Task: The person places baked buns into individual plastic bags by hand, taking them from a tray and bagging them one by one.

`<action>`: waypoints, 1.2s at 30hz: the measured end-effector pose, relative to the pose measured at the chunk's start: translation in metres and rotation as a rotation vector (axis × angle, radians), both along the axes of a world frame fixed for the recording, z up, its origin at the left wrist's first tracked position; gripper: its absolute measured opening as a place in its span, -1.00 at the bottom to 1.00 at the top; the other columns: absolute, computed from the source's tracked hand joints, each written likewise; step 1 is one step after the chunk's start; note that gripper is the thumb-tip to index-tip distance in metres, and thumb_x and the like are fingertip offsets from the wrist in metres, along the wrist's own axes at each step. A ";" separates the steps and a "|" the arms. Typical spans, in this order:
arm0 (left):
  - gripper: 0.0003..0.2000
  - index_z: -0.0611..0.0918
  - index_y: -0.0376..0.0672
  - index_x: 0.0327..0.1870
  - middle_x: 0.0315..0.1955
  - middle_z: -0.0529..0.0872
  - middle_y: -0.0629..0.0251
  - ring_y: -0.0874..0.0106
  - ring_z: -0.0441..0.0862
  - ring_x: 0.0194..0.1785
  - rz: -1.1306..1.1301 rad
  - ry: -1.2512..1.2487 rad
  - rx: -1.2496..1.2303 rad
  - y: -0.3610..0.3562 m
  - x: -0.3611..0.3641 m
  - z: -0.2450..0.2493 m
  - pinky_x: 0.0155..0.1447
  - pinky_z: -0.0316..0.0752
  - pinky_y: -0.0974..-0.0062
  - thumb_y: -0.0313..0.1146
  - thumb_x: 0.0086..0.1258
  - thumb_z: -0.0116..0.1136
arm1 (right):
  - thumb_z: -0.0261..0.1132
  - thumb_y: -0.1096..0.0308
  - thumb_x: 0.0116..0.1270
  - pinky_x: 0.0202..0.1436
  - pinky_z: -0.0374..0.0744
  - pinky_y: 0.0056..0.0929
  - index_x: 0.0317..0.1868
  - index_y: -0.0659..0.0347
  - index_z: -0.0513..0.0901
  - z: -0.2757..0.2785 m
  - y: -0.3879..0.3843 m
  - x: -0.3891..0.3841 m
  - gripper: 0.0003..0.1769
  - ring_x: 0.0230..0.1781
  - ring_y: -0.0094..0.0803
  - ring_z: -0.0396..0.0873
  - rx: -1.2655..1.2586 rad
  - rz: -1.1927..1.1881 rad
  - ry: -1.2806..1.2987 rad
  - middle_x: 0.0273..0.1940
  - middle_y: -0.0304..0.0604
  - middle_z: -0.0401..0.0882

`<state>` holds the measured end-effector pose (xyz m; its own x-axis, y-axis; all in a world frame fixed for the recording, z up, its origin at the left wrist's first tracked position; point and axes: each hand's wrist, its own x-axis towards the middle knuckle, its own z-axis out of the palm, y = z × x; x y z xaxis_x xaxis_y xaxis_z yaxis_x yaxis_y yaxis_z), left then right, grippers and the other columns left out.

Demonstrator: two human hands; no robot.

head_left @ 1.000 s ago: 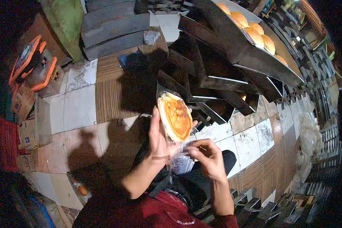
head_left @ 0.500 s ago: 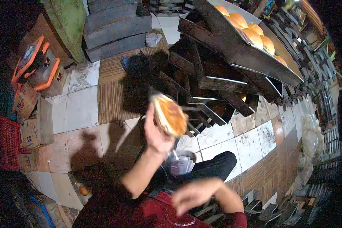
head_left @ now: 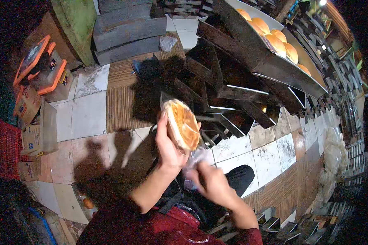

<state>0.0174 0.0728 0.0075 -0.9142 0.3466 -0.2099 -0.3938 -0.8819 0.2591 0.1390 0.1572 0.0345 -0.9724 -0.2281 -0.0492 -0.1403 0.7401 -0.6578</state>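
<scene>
A golden-brown bread bun [head_left: 183,124] in a clear plastic wrapper is gripped in my left hand [head_left: 169,149], over my lap. Its browned side faces up and right, and its pale edge lies along my thumb. Just below the bun, my right hand [head_left: 212,183] is closed around the loose end of the plastic bag [head_left: 197,158]. Motion blurs those right fingers somewhat. Under that hand, a printed plastic packet is partly hidden.
Several round buns [head_left: 276,41] lie in a dark metal tray [head_left: 282,67] atop crisscrossed stacked trays at upper right. More metal trays [head_left: 129,32] stand at the back. Orange-lidded boxes [head_left: 55,77] and a red crate [head_left: 6,151] are on the left. Crumpled plastic [head_left: 333,155] lies right.
My right hand has risen from near my chest to the bag end below the bun and closed on it. My left hand still holds the bun in nearly the same spot.
</scene>
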 end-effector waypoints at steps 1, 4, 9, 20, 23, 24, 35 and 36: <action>-0.57 0.41 -0.06 0.03 -0.09 0.52 0.24 0.29 0.51 -0.05 0.006 0.008 0.001 0.001 -0.010 -0.002 0.07 0.39 0.03 0.03 0.29 -0.13 | 0.19 0.37 0.22 -0.47 0.44 -0.40 -0.35 0.19 0.47 0.012 0.003 0.006 -0.90 -0.52 -0.29 0.52 -0.068 0.410 -0.022 -0.58 -0.12 0.50; -0.57 0.41 -0.06 0.00 -0.17 0.54 0.24 0.27 0.53 -0.10 0.123 -0.066 -0.032 -0.010 -0.035 -0.016 0.04 0.42 0.04 0.06 0.27 -0.09 | 0.31 0.25 0.08 -0.34 0.44 -0.37 -0.27 0.23 0.48 0.034 0.031 0.023 -0.71 -0.40 -0.28 0.52 -0.230 0.441 -0.029 -0.40 -0.08 0.51; -0.49 0.37 -0.16 0.09 -0.07 0.54 0.15 0.24 0.49 0.01 -0.723 -0.015 0.032 -0.011 0.064 -0.020 0.14 0.34 0.29 0.06 0.29 -0.13 | 0.59 0.04 -0.48 0.25 0.24 -0.17 0.29 0.22 -0.09 0.000 0.059 -0.001 0.35 0.18 -0.17 0.27 -0.415 -0.395 0.436 0.14 -0.01 0.26; -0.69 0.40 -0.21 0.00 -0.17 0.54 0.10 0.31 0.49 -0.06 -0.344 0.230 -1.060 -0.099 0.036 -0.066 0.09 0.33 0.48 -0.24 0.32 0.01 | 0.24 0.28 0.21 -0.05 0.43 -0.50 -0.07 0.32 0.38 -0.164 -0.038 0.034 -0.63 -0.19 -0.48 0.46 -0.693 -0.856 -0.146 -0.20 -0.19 0.50; -0.75 0.47 -0.27 -0.17 -0.44 0.57 0.21 0.50 0.51 -0.34 -0.298 0.579 -1.591 -0.088 0.049 -0.115 -0.22 0.42 0.49 -0.26 0.29 0.07 | 0.08 0.21 0.33 -0.21 0.42 -0.56 -0.27 0.34 0.48 -0.152 -0.028 0.016 -0.70 -0.33 -0.55 0.42 -0.866 -1.033 -0.157 -0.34 -0.23 0.51; -0.75 0.54 -0.26 -0.25 -0.39 0.61 0.19 0.45 0.53 -0.31 -0.537 0.498 -1.459 -0.082 0.045 -0.118 -0.13 0.42 0.49 -0.22 0.27 0.08 | 0.06 0.18 0.34 -0.30 0.39 -0.56 -0.37 0.33 0.49 -0.170 -0.021 0.009 -0.66 -0.41 -0.58 0.35 -0.700 -1.038 -0.152 -0.42 -0.26 0.47; -0.89 0.53 -0.24 -0.54 -0.54 0.52 0.25 0.32 0.51 -0.39 -0.220 1.318 -1.209 -0.073 0.043 -0.039 -0.32 0.43 0.45 -0.59 -0.07 0.23 | 0.18 0.50 0.16 -0.43 0.37 -0.48 -0.51 0.32 0.39 -0.089 -0.024 0.033 -0.85 -0.55 -0.32 0.39 -0.545 -0.836 0.127 -0.57 -0.12 0.40; -0.89 0.53 -0.24 -0.54 -0.52 0.52 0.24 0.34 0.52 -0.41 -0.279 1.346 -1.090 -0.077 0.047 -0.035 -0.31 0.43 0.47 -0.58 -0.07 0.23 | 0.17 0.50 0.17 -0.45 0.37 -0.47 -0.52 0.30 0.40 -0.076 -0.022 0.034 -0.85 -0.56 -0.33 0.39 -0.512 -0.734 0.289 -0.57 -0.11 0.40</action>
